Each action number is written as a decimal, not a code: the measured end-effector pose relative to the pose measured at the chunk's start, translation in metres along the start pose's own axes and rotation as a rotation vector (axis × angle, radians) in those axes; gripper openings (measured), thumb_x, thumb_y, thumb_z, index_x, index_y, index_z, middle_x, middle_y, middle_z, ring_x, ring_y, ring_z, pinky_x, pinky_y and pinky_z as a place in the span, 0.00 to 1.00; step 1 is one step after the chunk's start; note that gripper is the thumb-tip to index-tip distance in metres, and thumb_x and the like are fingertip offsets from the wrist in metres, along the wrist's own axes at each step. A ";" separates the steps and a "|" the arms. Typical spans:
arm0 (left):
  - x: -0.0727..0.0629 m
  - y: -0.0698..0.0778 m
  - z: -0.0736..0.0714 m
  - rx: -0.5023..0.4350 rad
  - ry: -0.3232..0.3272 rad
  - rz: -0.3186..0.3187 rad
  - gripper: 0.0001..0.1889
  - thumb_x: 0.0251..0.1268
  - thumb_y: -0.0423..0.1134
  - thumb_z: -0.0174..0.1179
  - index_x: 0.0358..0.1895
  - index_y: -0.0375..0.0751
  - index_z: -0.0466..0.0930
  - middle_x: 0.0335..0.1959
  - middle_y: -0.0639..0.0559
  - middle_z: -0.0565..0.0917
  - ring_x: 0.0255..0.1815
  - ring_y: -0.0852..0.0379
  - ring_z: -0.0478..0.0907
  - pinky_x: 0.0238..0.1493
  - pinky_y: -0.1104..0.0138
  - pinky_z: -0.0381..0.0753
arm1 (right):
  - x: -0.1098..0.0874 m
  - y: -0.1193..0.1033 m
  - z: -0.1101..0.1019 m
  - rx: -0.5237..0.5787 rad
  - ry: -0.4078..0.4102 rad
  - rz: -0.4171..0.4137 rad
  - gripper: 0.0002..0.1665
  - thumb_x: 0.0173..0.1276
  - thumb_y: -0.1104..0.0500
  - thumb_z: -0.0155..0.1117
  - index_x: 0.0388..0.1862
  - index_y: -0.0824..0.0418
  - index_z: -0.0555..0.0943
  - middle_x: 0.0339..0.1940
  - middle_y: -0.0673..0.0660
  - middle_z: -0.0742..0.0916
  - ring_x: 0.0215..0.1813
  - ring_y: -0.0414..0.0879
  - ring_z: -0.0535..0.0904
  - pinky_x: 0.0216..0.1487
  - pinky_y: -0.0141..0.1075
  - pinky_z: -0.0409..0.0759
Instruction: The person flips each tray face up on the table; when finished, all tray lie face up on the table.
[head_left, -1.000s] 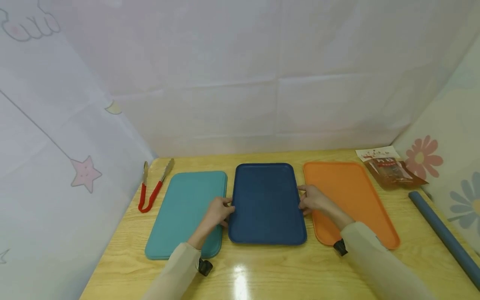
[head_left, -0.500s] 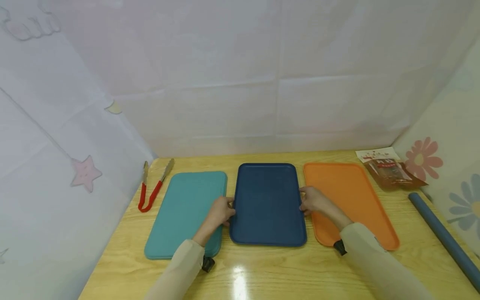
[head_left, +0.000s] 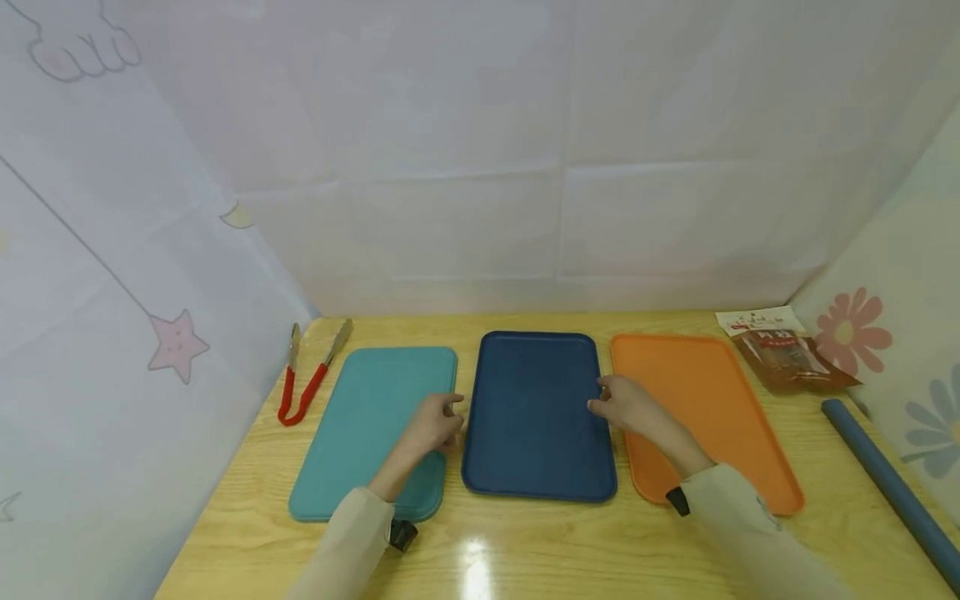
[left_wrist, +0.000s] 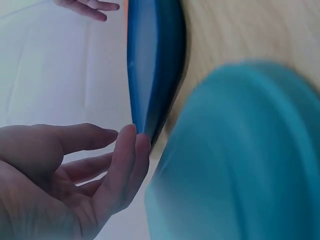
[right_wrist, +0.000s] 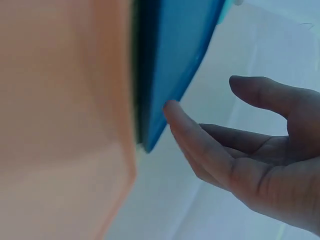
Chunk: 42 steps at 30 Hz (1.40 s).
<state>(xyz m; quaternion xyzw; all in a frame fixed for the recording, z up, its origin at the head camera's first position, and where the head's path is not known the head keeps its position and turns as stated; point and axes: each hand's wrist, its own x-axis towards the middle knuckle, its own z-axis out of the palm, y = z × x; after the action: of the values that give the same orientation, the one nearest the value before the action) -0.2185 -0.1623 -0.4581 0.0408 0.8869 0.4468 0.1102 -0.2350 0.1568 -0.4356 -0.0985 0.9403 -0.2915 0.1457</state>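
Observation:
A dark blue tray [head_left: 538, 417] lies flat on the table between a teal tray [head_left: 360, 425] on the left and an orange tray [head_left: 697, 408] on the right. My left hand [head_left: 437, 423] is over the teal tray's right edge, beside the blue tray's left rim. Its fingers are loosely bent with nothing between them, as the left wrist view shows for the left hand [left_wrist: 75, 175]. My right hand [head_left: 630, 407] hovers at the blue tray's right rim. In the right wrist view the right hand [right_wrist: 260, 155] has thumb and fingers apart, holding nothing.
Red-handled tongs [head_left: 303, 392] lie at the far left of the wooden table [head_left: 540, 550]. A brown food packet [head_left: 791, 354] sits at the back right. Near the right edge lies a long blue-grey roll [head_left: 892, 492]. Patterned white cloth [head_left: 450, 167] stands behind and at both sides.
Both hands have let go of the blue tray's sides, the left drawing slightly away and the right lifting a little. The blue tray shifted slightly right, and the view tilted a little.

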 end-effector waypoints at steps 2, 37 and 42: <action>-0.005 -0.003 -0.013 0.004 0.040 -0.010 0.24 0.67 0.26 0.52 0.66 0.25 0.67 0.32 0.34 0.81 0.23 0.43 0.80 0.21 0.57 0.83 | -0.003 -0.011 0.001 -0.008 0.018 -0.025 0.34 0.71 0.58 0.59 0.67 0.78 0.64 0.49 0.68 0.83 0.37 0.49 0.82 0.37 0.41 0.80; -0.047 -0.118 -0.118 0.379 0.275 -0.067 0.27 0.63 0.30 0.58 0.60 0.12 0.65 0.59 0.18 0.68 0.61 0.25 0.66 0.58 0.40 0.68 | 0.055 -0.158 0.139 0.425 -0.153 -0.120 0.39 0.69 0.57 0.56 0.73 0.72 0.57 0.73 0.67 0.65 0.73 0.60 0.60 0.67 0.51 0.66; -0.047 -0.118 -0.117 0.410 0.316 -0.062 0.28 0.62 0.34 0.59 0.60 0.13 0.67 0.56 0.17 0.69 0.56 0.23 0.66 0.55 0.39 0.69 | 0.051 -0.157 0.142 0.739 -0.177 -0.029 0.35 0.68 0.59 0.58 0.72 0.65 0.63 0.70 0.64 0.69 0.41 0.47 0.75 0.47 0.45 0.75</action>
<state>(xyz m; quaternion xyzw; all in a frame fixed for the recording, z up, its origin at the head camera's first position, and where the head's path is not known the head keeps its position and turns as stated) -0.1967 -0.3324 -0.4782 -0.0352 0.9659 0.2550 -0.0267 -0.2199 -0.0585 -0.4679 -0.0776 0.7539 -0.6034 0.2479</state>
